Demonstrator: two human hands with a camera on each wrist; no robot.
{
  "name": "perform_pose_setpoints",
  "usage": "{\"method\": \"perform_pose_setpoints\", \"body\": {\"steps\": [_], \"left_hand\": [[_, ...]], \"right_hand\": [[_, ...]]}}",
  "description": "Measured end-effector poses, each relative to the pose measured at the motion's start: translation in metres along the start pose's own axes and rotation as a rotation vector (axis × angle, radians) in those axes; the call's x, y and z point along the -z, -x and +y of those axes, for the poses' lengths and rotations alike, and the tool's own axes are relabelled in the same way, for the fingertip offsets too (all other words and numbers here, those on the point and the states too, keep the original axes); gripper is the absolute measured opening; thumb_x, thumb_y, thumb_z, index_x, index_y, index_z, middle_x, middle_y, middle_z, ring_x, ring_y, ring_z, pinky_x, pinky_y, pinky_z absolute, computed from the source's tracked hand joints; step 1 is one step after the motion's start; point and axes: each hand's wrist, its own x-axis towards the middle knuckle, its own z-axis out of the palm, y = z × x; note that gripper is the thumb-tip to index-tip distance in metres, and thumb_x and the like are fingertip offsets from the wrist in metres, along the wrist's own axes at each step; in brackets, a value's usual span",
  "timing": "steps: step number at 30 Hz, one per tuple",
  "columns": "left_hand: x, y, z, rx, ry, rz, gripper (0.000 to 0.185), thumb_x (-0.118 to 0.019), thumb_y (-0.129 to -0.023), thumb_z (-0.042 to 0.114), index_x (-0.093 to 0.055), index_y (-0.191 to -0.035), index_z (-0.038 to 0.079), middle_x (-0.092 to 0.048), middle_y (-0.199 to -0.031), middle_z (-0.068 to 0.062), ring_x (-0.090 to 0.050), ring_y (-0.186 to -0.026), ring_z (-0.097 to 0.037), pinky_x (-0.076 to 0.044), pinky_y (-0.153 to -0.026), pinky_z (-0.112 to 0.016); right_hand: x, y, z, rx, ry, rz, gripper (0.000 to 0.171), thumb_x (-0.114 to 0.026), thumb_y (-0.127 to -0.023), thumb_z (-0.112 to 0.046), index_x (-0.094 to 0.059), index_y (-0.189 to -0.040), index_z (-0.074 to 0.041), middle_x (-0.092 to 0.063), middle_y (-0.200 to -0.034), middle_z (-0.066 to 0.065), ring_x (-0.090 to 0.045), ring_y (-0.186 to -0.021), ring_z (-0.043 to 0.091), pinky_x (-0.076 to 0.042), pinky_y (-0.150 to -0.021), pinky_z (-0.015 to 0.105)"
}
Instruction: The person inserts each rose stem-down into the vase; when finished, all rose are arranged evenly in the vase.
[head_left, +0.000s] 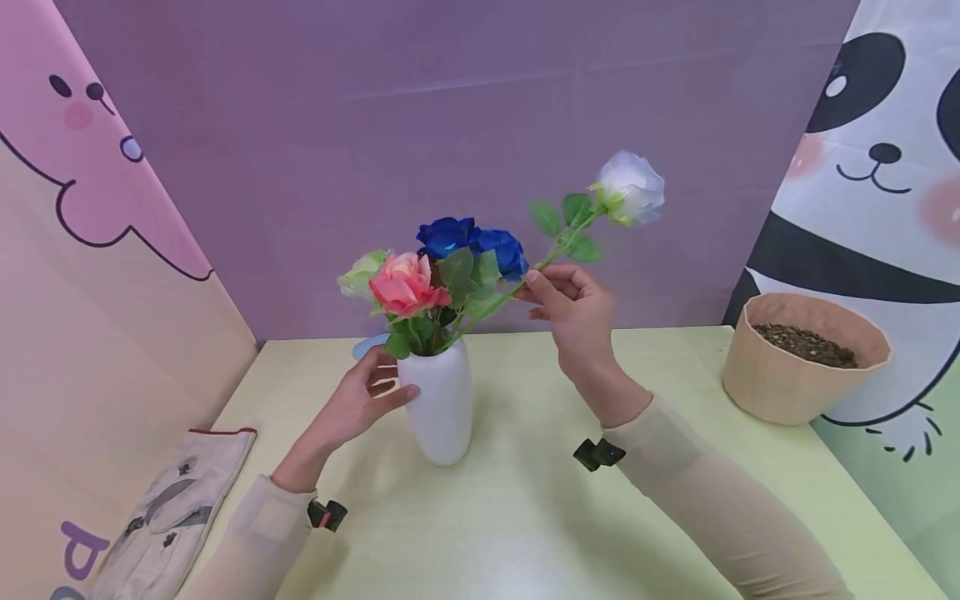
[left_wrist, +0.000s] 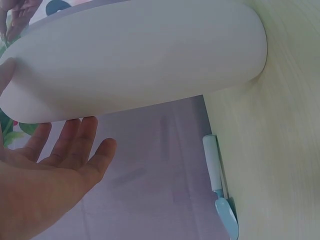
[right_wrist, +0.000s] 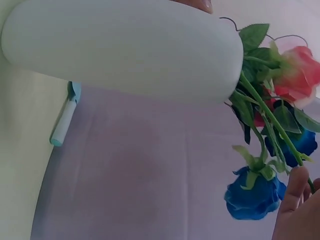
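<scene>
Right hand (head_left: 573,312) pinching white rose (head_left: 632,188) by its stem, lower end inside white vase (head_left: 442,404); left hand (head_left: 360,402) open-fingered, touching vase's side on desk (head_left: 525,517).

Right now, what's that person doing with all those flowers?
A person is handling flowers at a table. The left hand touches the side of a white vase that holds pink and blue roses. The right hand pinches the stem of a white rose, whose lower end reaches into the vase mouth. A pot of soil stands to the right, and a glove lies to the left.
</scene>
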Motion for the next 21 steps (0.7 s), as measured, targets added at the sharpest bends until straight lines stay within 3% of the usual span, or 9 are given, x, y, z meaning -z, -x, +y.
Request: {"method": "perform_pose_setpoints", "body": {"steps": [21], "left_hand": [[-0.0010,-0.0018,-0.0004,0.010,-0.013,0.006,0.062,-0.075,-0.090,0.035,-0.044,-0.139,0.013,-0.053,-0.140,-0.013,-0.053,-0.134,-0.036,-0.042,-0.114,-0.054]], "right_hand": [[-0.0091,0.0019,0.0097,-0.085,0.077,-0.083,0.010,-0.070,-0.094,-0.014,-0.063,-0.099,-0.010,-0.073,-0.087,-0.005,-0.075,-0.079,0.013,-0.063,-0.070,0.033]]}}
